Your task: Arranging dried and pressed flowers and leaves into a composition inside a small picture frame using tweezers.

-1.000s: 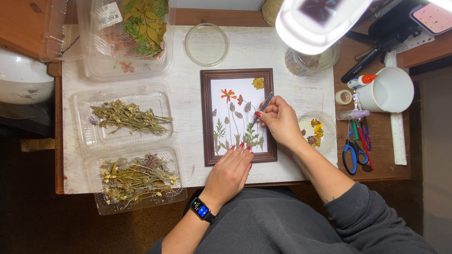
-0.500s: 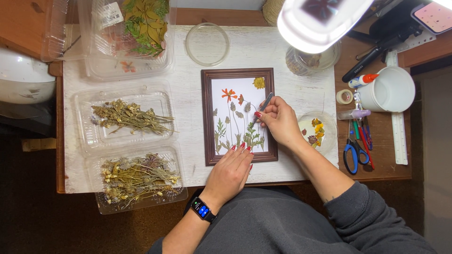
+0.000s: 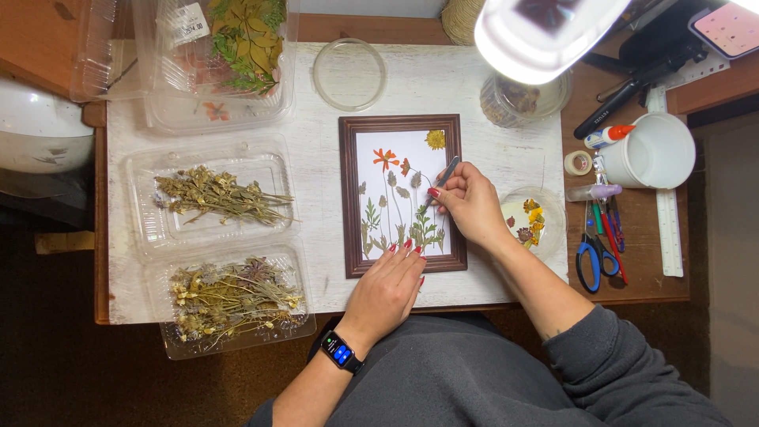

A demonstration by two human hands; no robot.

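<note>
The right hand (image 3: 472, 207) pinches a slim metal pair of tweezers (image 3: 441, 179) between thumb and curled fingers, closed tight around the shaft; the tips angle down onto the white paper inside a dark brown wooden picture frame (image 3: 401, 196). Just under the tips lie flat pressed flowers (image 3: 399, 198): an orange bloom, a yellow one at the upper corner, thin grey-green stems and feathery green leaves. Below the grip, the left hand (image 3: 387, 287) rests flat and open on the frame's lower edge, fingertips on the paper, holding nothing; a dark watch sits on its wrist. Right of the grip, near the wrist, a shallow clear dish (image 3: 534, 221) holds small yellow and dark-red petals. Well left of the grip, two clear, ribbed plastic trays (image 3: 213, 198) carry dry, brittle, brownish sprigs. Above the grip stand an empty round clear dish (image 3: 349, 74) and a bright round lamp head (image 3: 545, 35). Everything sits on a worn, whitewashed board (image 3: 474, 95).
</note>
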